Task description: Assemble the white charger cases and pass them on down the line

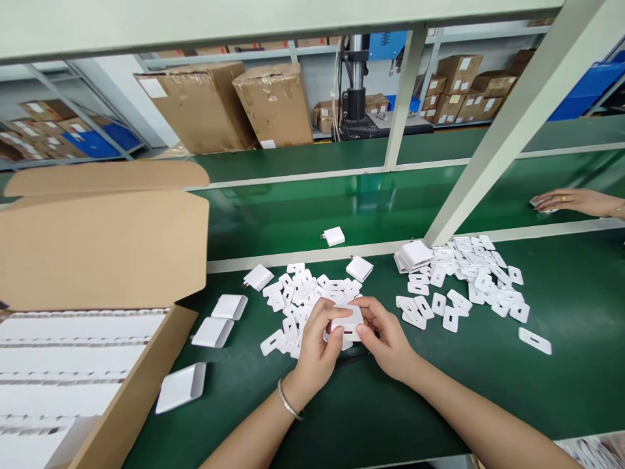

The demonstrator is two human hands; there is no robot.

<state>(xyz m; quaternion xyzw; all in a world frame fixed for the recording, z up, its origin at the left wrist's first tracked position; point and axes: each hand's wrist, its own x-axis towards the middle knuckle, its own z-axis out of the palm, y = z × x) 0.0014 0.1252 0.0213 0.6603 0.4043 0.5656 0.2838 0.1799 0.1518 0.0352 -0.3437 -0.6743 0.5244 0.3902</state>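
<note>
Between both hands, over the green bench, is a white charger [348,320] with a slot in the face toward me. My left hand [319,335] is closed on its left side, thumb in front and index finger on top. My right hand [383,332] grips its right side with thumb and fingers. Beneath and behind them spreads a pile of small white slotted plates [297,290]. Several white charger housings stand to the left, among them one housing [181,388] near the box. Another charger [360,268] sits just behind the pile.
An open cardboard box [161,352] with rows of white pieces stands at the left. More slotted plates [481,280] lie at the right, below a slanted white post [498,143]. One charger [334,236] rests on the green belt. Another person's hand [576,200] touches a white piece there.
</note>
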